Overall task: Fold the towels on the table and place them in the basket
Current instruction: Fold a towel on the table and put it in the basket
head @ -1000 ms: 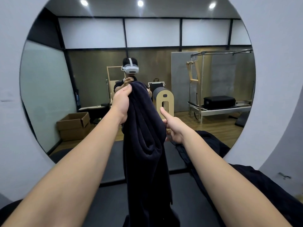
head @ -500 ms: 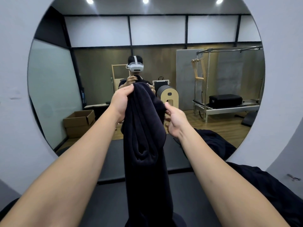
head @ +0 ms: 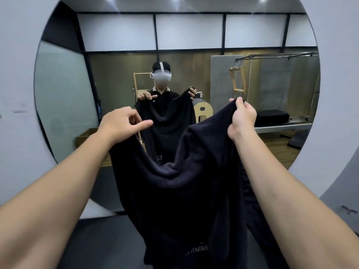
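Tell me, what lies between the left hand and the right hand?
In the head view, the dark towel's sagging top edge spans from left hand to right hand.

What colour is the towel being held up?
Very dark navy, almost black, with faint lettering near the bottom; the towel shows best in the head view.

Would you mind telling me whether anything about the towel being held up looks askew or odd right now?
The dark towel is not spread flat: its top edge sags deeply between the left hand and the right hand, and a bunched fold hangs below the right hand's grip. No damage is visible.
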The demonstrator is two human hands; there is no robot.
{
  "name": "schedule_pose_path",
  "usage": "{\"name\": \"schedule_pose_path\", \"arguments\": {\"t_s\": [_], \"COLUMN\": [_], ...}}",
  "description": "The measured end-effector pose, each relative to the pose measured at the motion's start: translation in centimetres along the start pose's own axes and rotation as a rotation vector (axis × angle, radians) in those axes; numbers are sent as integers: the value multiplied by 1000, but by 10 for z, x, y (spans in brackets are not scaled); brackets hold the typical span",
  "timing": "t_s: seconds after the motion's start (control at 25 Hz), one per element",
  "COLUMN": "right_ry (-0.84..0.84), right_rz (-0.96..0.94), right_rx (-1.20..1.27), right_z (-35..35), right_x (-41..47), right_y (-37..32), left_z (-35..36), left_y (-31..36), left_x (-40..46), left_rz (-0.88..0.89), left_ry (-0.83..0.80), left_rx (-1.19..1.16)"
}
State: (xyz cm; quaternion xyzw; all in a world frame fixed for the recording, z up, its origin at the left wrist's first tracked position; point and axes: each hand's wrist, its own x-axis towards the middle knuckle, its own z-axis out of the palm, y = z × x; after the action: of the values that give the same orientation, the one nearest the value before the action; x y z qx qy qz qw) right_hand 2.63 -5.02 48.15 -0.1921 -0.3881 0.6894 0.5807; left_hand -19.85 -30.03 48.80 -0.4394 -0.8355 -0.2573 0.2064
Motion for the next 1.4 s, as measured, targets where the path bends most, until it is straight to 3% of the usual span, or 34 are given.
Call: {"name": "schedule_pose_path", "arguments": {"t_s": [0.16,0.28,0.36,0.48,0.6,0.84,0.96,1.12,1.4], "right_ry": [57,66,57,42,115,236,314,207,163], "right_rz": [-150,-257,-300,-352,-444,-537,-460,-281,-61], "right_rx": [-195,-307,-400,-547,-737,-907,-1093,-1004,-566], "right_z": [-15,-28,-38,-52,-69,-85,-89,-86,-82], "right_x": [31,41,46,53,60,62,60,59,65], "right_y": [-14,-25,-28,-25,-20,-22,-26,-17,-10], "left_z": [-12,-17,-20,-30,-39,-50,-47,-42,-25], "left_y": [-39,-60,-72,-82,-79,-82,-82,-75,-77], "left_x": [-15,-15,-12,-5,-2,-7,-8,-6,-5], "left_rz": [130,176,98,-123,-240,-374,-402,-392,-414], "left_ry": [-238,-245,-213,-146,-80,-34,1,23,58], "left_rx": [299,425,356,-3,-195,-213,-205,-230,-222]}}
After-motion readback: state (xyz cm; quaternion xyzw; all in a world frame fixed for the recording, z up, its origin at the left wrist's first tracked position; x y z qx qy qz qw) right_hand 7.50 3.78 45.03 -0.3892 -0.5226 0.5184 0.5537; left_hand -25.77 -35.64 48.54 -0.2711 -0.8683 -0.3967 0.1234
